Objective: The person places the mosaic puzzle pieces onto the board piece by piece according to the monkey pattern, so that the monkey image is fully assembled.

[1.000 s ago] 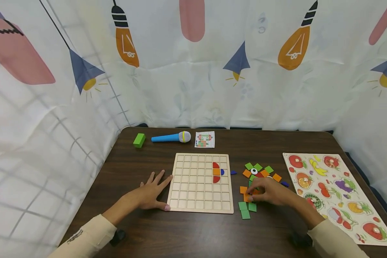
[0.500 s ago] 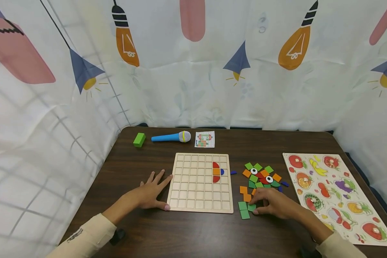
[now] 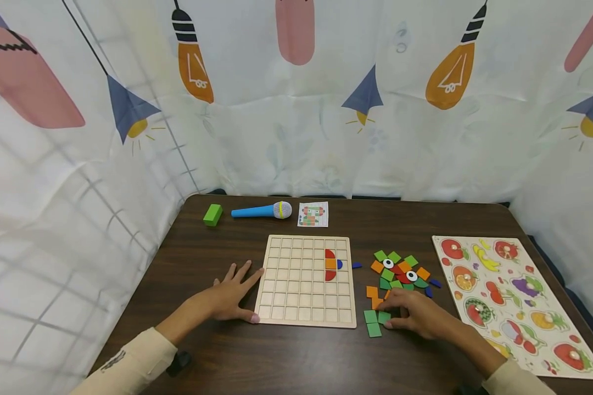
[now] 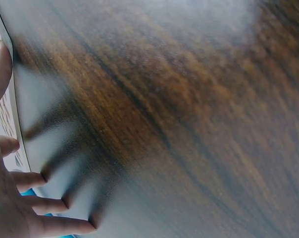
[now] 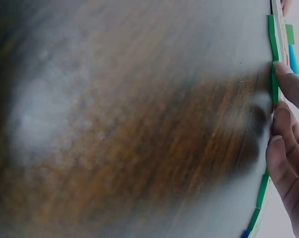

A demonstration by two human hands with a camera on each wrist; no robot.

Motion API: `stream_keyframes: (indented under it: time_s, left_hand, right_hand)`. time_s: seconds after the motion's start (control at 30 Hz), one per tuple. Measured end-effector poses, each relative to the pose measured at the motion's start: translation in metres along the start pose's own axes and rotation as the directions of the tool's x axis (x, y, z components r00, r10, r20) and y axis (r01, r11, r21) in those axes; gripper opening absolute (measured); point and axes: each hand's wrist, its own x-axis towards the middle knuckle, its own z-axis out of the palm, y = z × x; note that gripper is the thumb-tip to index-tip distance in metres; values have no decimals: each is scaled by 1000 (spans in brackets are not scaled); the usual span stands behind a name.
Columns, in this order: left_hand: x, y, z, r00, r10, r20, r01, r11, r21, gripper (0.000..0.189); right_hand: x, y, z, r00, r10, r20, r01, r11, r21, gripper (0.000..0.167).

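The left hand (image 3: 232, 293) has its fingers straight and spread wide, and it holds nothing. Its thumb and pointer finger touch the left side of the wooden grid board (image 3: 291, 288). The board lies flat on the brown surface (image 3: 306, 362), in front of the person. Most of its little squares have nothing in them. Near its right side sit 2 red pieces (image 3: 330, 254), with an orange square (image 3: 330, 264) between them. A blue half circle (image 3: 339, 264) is just right of the orange square.

The right hand (image 3: 415, 314) is bent and pinches a green square tile (image 3: 384, 317) with its thumb and a finger. That tile lies right of the board, next to 2 more green tiles (image 3: 374, 330). Some orange tiles (image 3: 371, 292) are just past them, partly under the fingers. Farther back is a pile of bright pieces with 2 round eye pieces (image 3: 387, 263).

A fruit puzzle board (image 3: 520, 307) lies on the far right. Behind the grid board are a green block (image 3: 212, 215), a blue toy microphone (image 3: 262, 210) and a small picture card (image 3: 313, 214).
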Motion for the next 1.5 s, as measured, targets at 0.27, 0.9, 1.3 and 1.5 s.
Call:
stream_keyframes:
  time_s: [0.27, 0.9, 1.3, 1.5]
  left_hand:
    - [-1, -1, 0, 1000, 10, -4, -10, 1000, -14, 110]
    - [0, -2, 0, 1000, 14, 1, -14, 1000, -16, 109]
    - [0, -2, 0, 1000, 8, -2, -8, 1000, -1, 109]
    - [-1, -1, 0, 1000, 13, -2, -13, 1000, 1, 109]
  right_hand:
    - [-3, 2, 3, 997, -64, -32, 65, 997, 31, 29]
    - [-3, 2, 1, 998, -55, -24, 56, 998, 18, 27]
    - [1, -5, 0, 997, 55, 45, -57, 997, 59, 19]
    - [2, -7, -1, 998, 58, 21, -58, 998, 38, 26]
